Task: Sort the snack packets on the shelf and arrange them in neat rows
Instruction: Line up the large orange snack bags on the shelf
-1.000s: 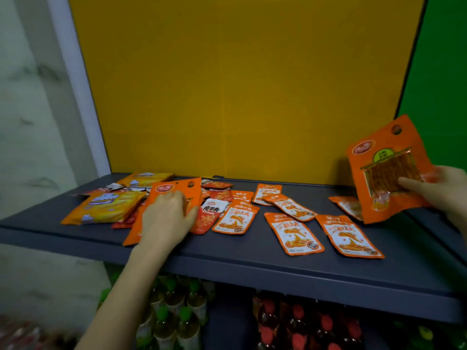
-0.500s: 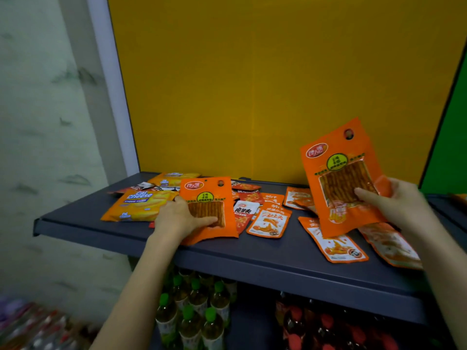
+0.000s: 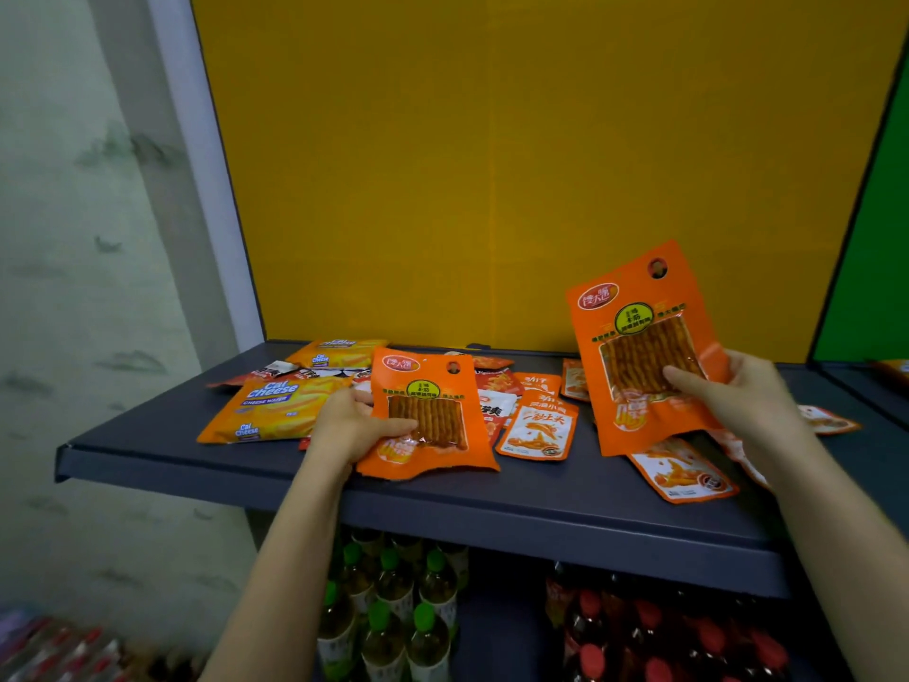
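- My left hand (image 3: 351, 425) grips the left packet (image 3: 428, 415) by its side edge, thumb across the clear window and fingers tucked behind. The packet is tilted up near the shelf (image 3: 442, 509) front. I can't tell whether its bottom edge touches the shelf.
- My right hand (image 3: 738, 401) pinches the right packet (image 3: 639, 356) the same way and holds it upright above the shelf's right part.
- I judge both packets light, thin and floppy, and the glossy film likely slides in the fingers. The sticks inside could snap if bent, so I'd hold them by a sealed side margin with a flat thumb.
- Small sachets (image 3: 541, 430) lie loose and overlapping between the two packets, and another sachet (image 3: 681, 472) lies just below the right one. They take up the space where a row would go.
- A puffy wafer bag (image 3: 275, 406) sits just beside my left hand, crowding that side.
- Bottles (image 3: 393, 607) stand on the level below, so anything that slips off the front edge would land among them.
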